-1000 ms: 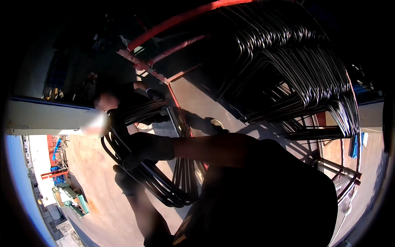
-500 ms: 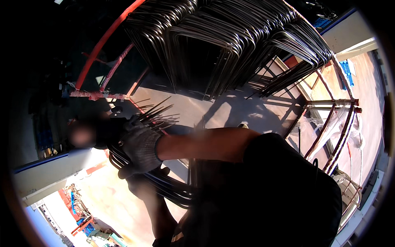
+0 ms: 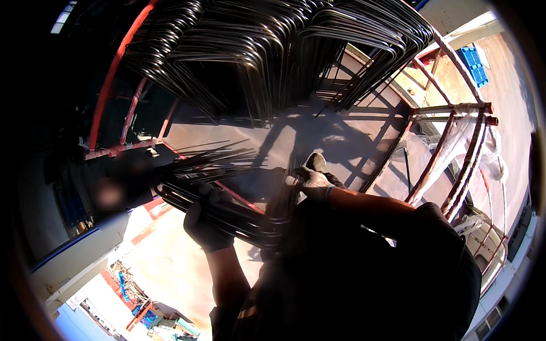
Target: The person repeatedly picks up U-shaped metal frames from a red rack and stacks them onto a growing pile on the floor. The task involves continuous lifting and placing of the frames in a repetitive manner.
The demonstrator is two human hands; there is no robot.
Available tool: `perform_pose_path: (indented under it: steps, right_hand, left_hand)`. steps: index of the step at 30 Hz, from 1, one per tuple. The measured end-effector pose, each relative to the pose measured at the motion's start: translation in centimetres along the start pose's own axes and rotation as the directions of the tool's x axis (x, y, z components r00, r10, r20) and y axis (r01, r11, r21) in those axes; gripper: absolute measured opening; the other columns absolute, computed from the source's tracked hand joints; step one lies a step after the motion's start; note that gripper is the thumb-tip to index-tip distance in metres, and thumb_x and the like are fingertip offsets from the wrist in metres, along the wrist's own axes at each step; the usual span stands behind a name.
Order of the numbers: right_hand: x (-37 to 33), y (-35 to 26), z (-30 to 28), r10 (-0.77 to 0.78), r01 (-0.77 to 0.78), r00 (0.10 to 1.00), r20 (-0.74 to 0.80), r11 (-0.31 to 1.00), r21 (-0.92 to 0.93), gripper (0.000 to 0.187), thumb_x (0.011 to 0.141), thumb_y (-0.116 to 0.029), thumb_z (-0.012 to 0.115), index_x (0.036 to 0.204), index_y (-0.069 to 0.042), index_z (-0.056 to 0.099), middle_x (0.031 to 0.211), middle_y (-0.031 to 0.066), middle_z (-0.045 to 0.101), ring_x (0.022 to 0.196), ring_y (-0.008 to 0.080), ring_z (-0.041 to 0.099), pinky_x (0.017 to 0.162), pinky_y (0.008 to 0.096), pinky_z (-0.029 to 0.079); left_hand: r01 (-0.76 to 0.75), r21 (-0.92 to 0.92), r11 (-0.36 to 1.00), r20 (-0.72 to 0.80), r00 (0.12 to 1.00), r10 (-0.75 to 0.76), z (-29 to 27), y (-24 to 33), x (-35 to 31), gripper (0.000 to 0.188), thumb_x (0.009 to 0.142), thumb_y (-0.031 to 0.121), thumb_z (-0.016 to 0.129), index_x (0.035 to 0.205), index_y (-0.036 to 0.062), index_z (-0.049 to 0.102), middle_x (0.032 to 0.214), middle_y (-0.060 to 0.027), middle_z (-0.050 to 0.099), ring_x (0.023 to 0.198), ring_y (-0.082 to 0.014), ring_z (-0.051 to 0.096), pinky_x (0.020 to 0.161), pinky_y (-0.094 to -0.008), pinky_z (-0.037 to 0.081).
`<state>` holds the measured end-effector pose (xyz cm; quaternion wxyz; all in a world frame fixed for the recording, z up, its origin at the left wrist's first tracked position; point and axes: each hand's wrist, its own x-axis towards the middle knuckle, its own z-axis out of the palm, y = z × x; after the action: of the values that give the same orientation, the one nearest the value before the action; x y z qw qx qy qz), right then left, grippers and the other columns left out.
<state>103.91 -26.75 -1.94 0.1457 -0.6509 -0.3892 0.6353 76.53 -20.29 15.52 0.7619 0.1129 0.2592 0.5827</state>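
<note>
A bundle of bent black metal tubes (image 3: 244,220) lies across in front of my body, its thin straight legs fanned out toward the middle. My left hand (image 3: 207,227), in a dark glove, is wrapped round the bundle from its near side. My right hand (image 3: 314,185), in a light grey knit glove, is closed at the bundle's right end, around the upright tube legs there. Motion blurs those legs, and my dark clothing hides part of the bundle's right end.
Beyond stand dense rows of bent black tubes (image 3: 244,57) in a frame of wrapped reddish bars (image 3: 116,74). At right, more wrapped bars (image 3: 463,165) carry loose clear plastic (image 3: 449,153). A shoe (image 3: 316,162) rests on the floor. A blue pallet (image 3: 474,66) lies farther off.
My right hand has left the bundle's left part and moved right, to its other end. My left hand still holds the bundle. The whole view has shifted, with the tube rows now farther left.
</note>
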Motion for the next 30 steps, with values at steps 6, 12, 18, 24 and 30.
perform_pose_path:
  steps: [6, 12, 18, 24, 30]
  right_hand:
    - [-3.6, 4.5, -1.9, 0.123, -0.148, 0.986, 0.113, 0.330, 0.932, 0.078, 0.107, -0.062, 0.056, 0.153, 0.001, 0.053, 0.150, 0.0186, 0.063, 0.134, 0.0318, 0.063, 0.114, 0.0443, 0.050]
    - [-6.6, 4.4, -4.2, 0.185, -0.079, 0.978, 0.094, -0.083, 0.993, 0.063, 0.113, -0.055, 0.045, 0.151, -0.006, 0.056, 0.149, 0.0174, 0.063, 0.131, 0.0341, 0.064, 0.115, 0.0487, 0.049]
    - [-6.9, 6.1, -12.6, 0.188, -0.089, 0.975, 0.117, -0.149, 0.985, 0.033, 0.106, -0.040, 0.058, 0.097, -0.012, 0.070, 0.086, 0.0083, 0.073, 0.072, 0.0268, 0.069, 0.068, 0.0433, 0.059]
    - [-0.3, 12.5, -23.8, 0.082, 0.004, 0.997, -0.014, 0.121, 0.993, 0.039, 0.110, -0.029, 0.041, 0.122, -0.006, 0.070, 0.119, 0.0140, 0.078, 0.105, 0.0305, 0.075, 0.097, 0.0492, 0.059]
    - [7.7, 11.7, -34.0, -0.028, 0.057, 0.998, -0.054, 0.126, 0.990, 0.032, 0.104, -0.036, 0.053, 0.115, -0.015, 0.074, 0.104, 0.0043, 0.080, 0.087, 0.0240, 0.076, 0.074, 0.0419, 0.060]
  left_hand:
    - [0.116, 0.024, 0.993, -0.124, 0.986, -0.113, 1.8, -8.3, 3.2, 0.042, 0.083, 0.008, 0.067, 0.124, 0.0028, 0.068, 0.113, -0.0127, 0.073, 0.107, -0.0304, 0.068, 0.109, -0.0478, 0.050]
    - [0.329, -0.144, 0.933, 0.034, 0.944, -0.328, 4.8, -14.7, 4.4, 0.035, 0.079, 0.005, 0.072, 0.113, 0.0088, 0.070, 0.108, -0.0100, 0.073, 0.105, -0.0281, 0.068, 0.107, -0.0487, 0.052]
    - [0.295, -0.093, 0.951, -0.182, 0.934, -0.307, 11.7, -20.9, 5.8, 0.035, 0.076, -0.001, 0.063, 0.110, 0.0062, 0.061, 0.103, -0.0071, 0.068, 0.099, -0.0284, 0.066, 0.113, -0.0523, 0.053]
    - [0.284, -0.075, 0.956, -0.120, 0.949, -0.292, 16.4, -30.1, 12.7, 0.029, 0.073, -0.003, 0.059, 0.101, 0.0039, 0.064, 0.101, -0.0111, 0.071, 0.102, -0.0325, 0.070, 0.114, -0.0544, 0.054]
    - [0.201, -0.029, 0.979, -0.164, 0.965, -0.203, 19.2, -36.8, 22.6, 0.024, 0.079, -0.003, 0.052, 0.102, 0.0033, 0.059, 0.100, -0.0133, 0.068, 0.098, -0.0342, 0.067, 0.110, -0.0567, 0.056]
